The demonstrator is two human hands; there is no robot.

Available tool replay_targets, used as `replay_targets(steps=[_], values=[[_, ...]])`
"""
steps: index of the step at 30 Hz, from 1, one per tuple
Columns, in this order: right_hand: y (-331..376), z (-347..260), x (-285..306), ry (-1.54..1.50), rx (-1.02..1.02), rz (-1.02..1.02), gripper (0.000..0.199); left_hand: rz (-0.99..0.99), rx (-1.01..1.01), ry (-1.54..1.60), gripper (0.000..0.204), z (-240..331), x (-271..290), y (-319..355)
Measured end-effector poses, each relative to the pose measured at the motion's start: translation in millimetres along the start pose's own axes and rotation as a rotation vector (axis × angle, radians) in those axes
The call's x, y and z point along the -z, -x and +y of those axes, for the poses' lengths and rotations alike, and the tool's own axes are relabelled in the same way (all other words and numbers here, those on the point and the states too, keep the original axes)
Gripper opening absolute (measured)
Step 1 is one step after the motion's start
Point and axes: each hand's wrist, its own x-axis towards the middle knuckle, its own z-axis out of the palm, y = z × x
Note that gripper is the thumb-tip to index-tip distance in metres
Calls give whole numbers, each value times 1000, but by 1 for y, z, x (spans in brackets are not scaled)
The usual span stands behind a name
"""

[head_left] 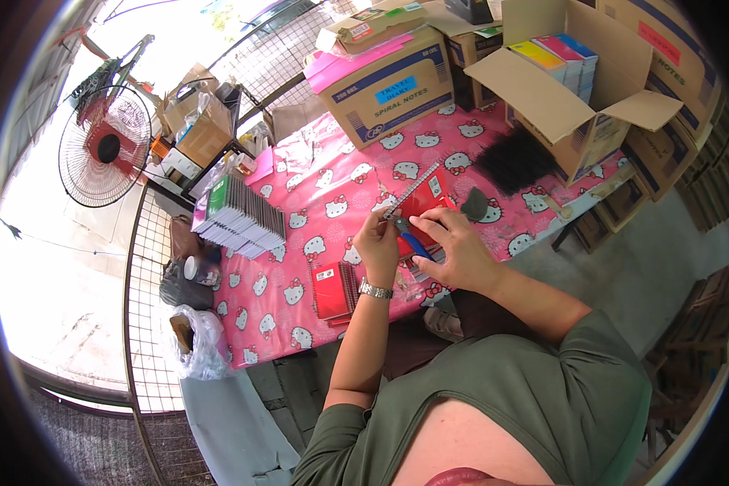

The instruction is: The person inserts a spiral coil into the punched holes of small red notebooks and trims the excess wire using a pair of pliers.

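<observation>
Here we are at the pink-covered worktop (pixel 348 198), and the red notebook (pixel 423 204) lies aslant in front of the person, its spiral binding (pixel 417 188) along the upper-left edge. Left hand (pixel 379 243) is pinched on the binding's near end; right hand (pixel 460 247) is wrapped around the blue handles of the pliers (pixel 415 243), whose nose sits right by that same end. Exactly what the nose grips, I can't tell. Now, the danger: squeeze too hard or at a skewed angle, and the wire could bend out of round or nick the cover. Fingertips are close to that nose too, so a slip of the tool might well pinch one. And if the left hand's hold loosens, the notebook could swivel on the smooth cloth and spoil the aim. To the count! One pair of pliers, one notebook being worked, one wristwatch (pixel 376 289) on the left wrist. Nearby, one small pile of red notebooks (pixel 329 292), several deep, edges too merged to number. Over left, one tall stack of notebooks (pixel 239 215), far too many to count. One heap of black wires (pixel 514 158), one dark grey piece (pixel 475 204) just beside the right hand, one open carton (pixel 539 105) at the back, and one fan (pixel 108 148).
</observation>
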Motion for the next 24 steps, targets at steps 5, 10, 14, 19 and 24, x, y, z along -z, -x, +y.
replay_targets(steps=[5,10,14,19,24], values=[[0,10,-2,-468,-292,-226,47,6,-66,-44,19,7,5,4],[2,9,3,-1228,-624,-349,39,78,-407,-332,26,24,37,5],[25,58,13,-385,-317,38,50,106,-439,-768,16,64,101,-7],[121,176,-26,45,-433,-240,48,-234,30,-1306,16,20,143,-22],[104,194,-44,284,-304,-211,38,-344,69,-1197,34,-91,158,17]])
